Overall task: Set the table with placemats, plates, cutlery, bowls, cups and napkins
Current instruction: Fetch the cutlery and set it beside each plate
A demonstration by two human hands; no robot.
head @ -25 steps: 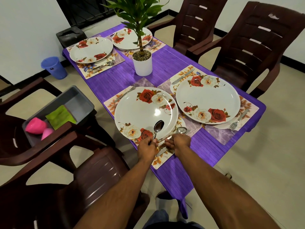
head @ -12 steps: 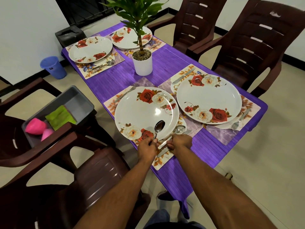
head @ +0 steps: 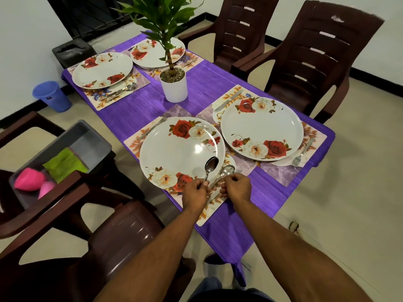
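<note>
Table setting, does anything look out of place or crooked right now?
Mostly neat. The left hand holds a spoon whose bowl hangs over the nearest plate instead of lying on the placemat. The two near plates almost touch, and their placemats overlap between them.

steel spoon (head: 211, 166) tilted over rose-print plate (head: 181, 151) rim; second spoon (head: 226, 171) flat beside it.

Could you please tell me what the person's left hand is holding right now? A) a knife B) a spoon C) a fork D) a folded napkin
B: the left hand grips the handle of a spoon, whose rounded bowl sticks up over the near plate.
</note>
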